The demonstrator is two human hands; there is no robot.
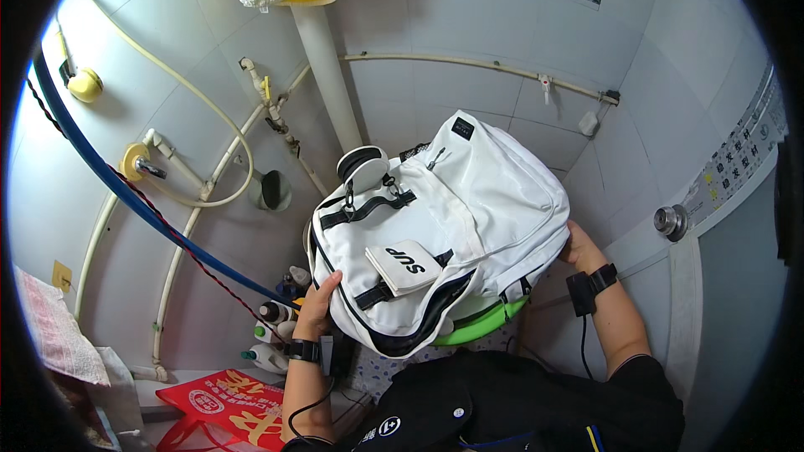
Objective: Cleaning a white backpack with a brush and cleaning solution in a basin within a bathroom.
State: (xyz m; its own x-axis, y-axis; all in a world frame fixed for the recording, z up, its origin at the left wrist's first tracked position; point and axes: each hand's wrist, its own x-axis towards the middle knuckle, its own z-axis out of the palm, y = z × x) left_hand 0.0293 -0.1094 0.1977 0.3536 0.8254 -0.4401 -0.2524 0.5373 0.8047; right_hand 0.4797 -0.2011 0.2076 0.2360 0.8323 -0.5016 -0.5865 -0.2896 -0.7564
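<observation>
A white backpack (pixel 502 201) with black straps lies in front of me over a green basin (pixel 480 326), whose rim shows below it. My left hand (pixel 318 304) grips the bag's left edge, thumb on top and fingers hidden. At the bag's right end, my right hand (pixel 581 246) holds its side, with the fingers partly hidden behind it. A round white-and-black pouch (pixel 366 169) hangs by clips near the bag's upper handle. A folded white flap or cloth with black letters (pixel 404 267) sits on the bag's front. The zipped opening along the near edge looks partly open.
Bottles (pixel 270 358) stand on the left, beside a red bag (pixel 223 405). A blue hose (pixel 144 210) and a twisted cable cross the left side. Pipes and a tap (pixel 545 85) run along tiled walls. A door with a round knob (pixel 671 223) is at right.
</observation>
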